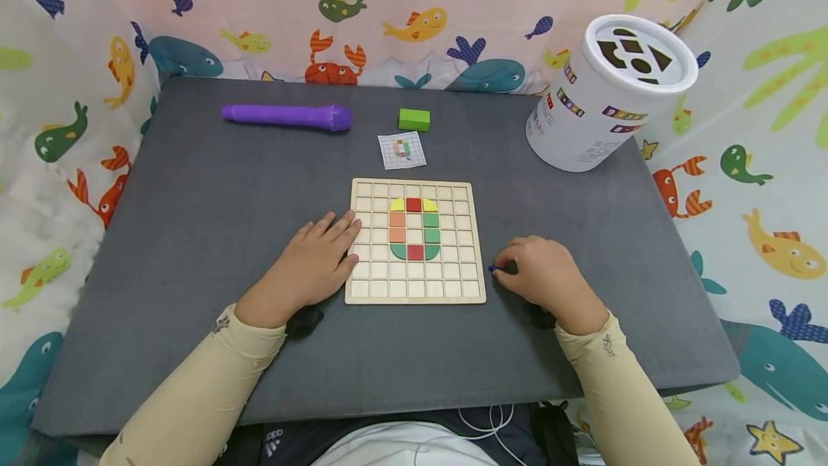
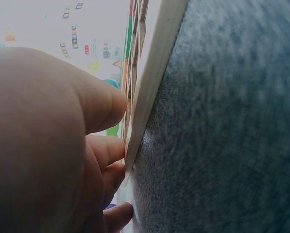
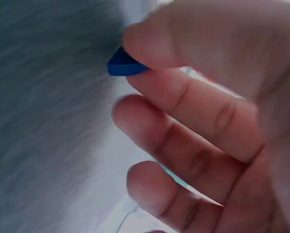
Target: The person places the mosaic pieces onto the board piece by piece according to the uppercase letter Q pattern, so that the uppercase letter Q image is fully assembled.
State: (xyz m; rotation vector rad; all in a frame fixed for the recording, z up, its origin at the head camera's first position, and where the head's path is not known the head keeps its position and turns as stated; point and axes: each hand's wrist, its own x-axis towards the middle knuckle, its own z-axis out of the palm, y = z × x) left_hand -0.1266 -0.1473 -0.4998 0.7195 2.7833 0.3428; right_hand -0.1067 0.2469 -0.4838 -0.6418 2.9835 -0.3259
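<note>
A square wooden grid board [image 1: 458, 272] lies on the grey table, with a ring of red, yellow, orange and green tiles set in its middle cells. My left hand [image 1: 317, 261] rests at the board's left edge, fingers extended and touching the rim. Just off the board's right side, my right hand [image 1: 543, 272] pinches a small blue tile [image 3: 127, 64] between thumb and index finger. In the right wrist view the tile shows a pointed corner and a curved edge; the rest is hidden by the thumb. The other fingers there are loosely bent.
Behind the board lie a small pattern card [image 1: 388, 155] and a green block [image 1: 414, 120]. A purple microphone-shaped stick [image 1: 284, 116] lies at the back left. A white tub [image 1: 569, 135] with a lid of shaped holes stands at the back right.
</note>
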